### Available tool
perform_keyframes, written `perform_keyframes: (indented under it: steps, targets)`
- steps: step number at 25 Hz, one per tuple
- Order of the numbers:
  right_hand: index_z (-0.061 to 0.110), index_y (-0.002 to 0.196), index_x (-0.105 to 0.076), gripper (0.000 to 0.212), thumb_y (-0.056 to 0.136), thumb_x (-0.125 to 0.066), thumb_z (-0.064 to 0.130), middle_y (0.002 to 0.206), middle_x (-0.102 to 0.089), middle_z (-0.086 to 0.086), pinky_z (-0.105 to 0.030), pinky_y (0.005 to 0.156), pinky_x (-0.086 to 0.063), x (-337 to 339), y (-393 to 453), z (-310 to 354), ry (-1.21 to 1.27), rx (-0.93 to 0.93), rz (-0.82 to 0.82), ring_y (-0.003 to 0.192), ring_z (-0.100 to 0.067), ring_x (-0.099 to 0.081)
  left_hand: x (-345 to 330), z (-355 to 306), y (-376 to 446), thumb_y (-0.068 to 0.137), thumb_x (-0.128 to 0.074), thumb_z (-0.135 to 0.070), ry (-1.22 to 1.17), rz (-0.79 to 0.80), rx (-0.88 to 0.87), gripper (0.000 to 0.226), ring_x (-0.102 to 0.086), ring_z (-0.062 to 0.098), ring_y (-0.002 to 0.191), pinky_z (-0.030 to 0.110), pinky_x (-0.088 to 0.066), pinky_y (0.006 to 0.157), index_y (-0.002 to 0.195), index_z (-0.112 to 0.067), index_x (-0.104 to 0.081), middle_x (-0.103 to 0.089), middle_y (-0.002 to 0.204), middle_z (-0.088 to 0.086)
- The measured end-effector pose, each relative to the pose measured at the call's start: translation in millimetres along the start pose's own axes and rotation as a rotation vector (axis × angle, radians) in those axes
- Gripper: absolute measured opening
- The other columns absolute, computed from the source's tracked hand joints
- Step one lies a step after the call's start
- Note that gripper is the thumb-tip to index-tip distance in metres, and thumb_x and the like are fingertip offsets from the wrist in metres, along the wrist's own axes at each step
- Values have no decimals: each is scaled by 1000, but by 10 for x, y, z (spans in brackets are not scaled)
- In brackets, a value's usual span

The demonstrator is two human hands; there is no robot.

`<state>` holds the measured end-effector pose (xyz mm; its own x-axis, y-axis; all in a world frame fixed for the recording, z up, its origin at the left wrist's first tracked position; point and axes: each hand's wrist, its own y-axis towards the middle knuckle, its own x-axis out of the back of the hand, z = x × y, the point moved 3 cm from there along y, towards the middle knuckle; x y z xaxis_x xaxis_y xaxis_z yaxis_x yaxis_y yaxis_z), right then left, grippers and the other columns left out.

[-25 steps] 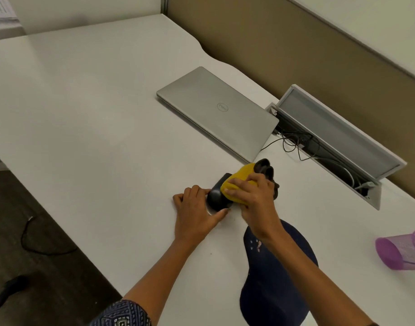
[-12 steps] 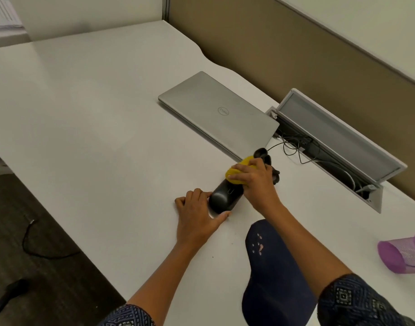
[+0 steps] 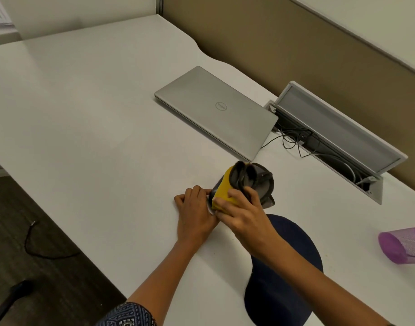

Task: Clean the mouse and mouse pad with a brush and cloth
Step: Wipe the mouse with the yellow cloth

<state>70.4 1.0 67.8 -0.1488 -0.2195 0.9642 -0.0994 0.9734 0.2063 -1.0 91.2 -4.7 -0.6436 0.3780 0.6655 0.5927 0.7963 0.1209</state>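
Half a second ago the yellow cloth sat bunched at the far end of the mouse; now the right hand has drawn it back toward the near end, so it spreads flat over most of the black mouse, of which only a glossy sliver shows. On the white desk, the left hand lies knuckles up at 9 o'clock of the mouse, fingers curled in, thumb against the mouse's near edge, bracing it. The right hand's fingers curl over the cloth and press it down. A dark, blurred bundle sits at 1 o'clock of the cloth. The smooth navy mouse pad, rounded, lies at 5 o'clock. A closed silver laptop rests at 12 o'clock, a purple mesh cup on its side at 3 o'clock.
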Motion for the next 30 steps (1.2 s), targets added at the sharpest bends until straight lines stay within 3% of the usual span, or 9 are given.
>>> perform_keyframes:
  steps: [2,5,8,15,20,22,24,27,30]
  targets:
    - [23,86,-73,23,66,-79,14,109,-70,2,-46,97,-29,4,131,-81,19,13,21,115,-26,-43,14,-2,1,78,-50,-53,5,-11,-10,39,-47,16,89,27,-20,77,95,-20,-58,-52,88,-5]
    - [22,95,-74,26,71,-77,13,116,-67,-3,-52,93,-36,-86,378,-462,89,-201,98,114,-35,-52,12,-4,-1,71,-60,-66,45,-6,-25,53,-45,13,88,26,-20,77,97,-20,-58,-53,90,-6]
    - [25,115,-66,37,82,-65,7,135,-55,-3,-52,97,-27,-235,386,-815,112,-390,215,124,-35,-40,-5,2,-15,71,-63,-66,70,-18,-35,57,-46,13,89,25,-19,77,102,-18,-60,-56,93,-4]
    - [18,97,-74,47,59,-78,-11,111,-70,-10,-57,80,-42,-153,-39,-788,99,-398,60,101,-42,-58,14,0,-5,69,-66,-63,61,-37,-44,57,-47,15,88,25,-18,77,100,-15,-62,-57,92,0]
    - [19,97,-73,46,58,-82,-3,112,-70,-6,-52,81,-45,20,-146,-468,84,-231,14,104,-38,-59,5,2,-6,70,-68,-60,42,-31,-50,54,-49,17,88,27,-21,77,100,-15,-61,-57,92,0]
    - [21,100,-71,46,59,-83,3,114,-69,-3,-52,87,-45,28,-150,-275,67,-99,34,113,-30,-50,-4,17,-5,72,-67,-57,31,-27,-46,52,-49,18,88,28,-24,79,100,-14,-60,-57,92,1]
    - [22,97,-72,42,60,-82,4,113,-69,-2,-53,89,-44,24,-96,-273,69,-90,30,114,-29,-46,-9,18,-1,72,-67,-57,27,-22,-42,52,-49,17,88,27,-24,79,100,-14,-60,-57,92,0]
    - [21,94,-74,31,70,-75,1,119,-66,-1,-55,96,-36,-41,58,-562,191,-377,90,117,-35,-49,-6,9,-3,69,-69,-60,3,-16,-36,55,-48,16,88,25,-21,78,99,-14,-61,-57,92,0]
    - [28,110,-68,28,87,-60,13,135,-52,9,-42,107,-15,-175,102,-849,211,-580,264,130,-22,-29,4,19,-10,67,-69,-62,1,-25,-30,56,-43,12,84,24,-19,76,97,-16,-62,-57,90,-1]
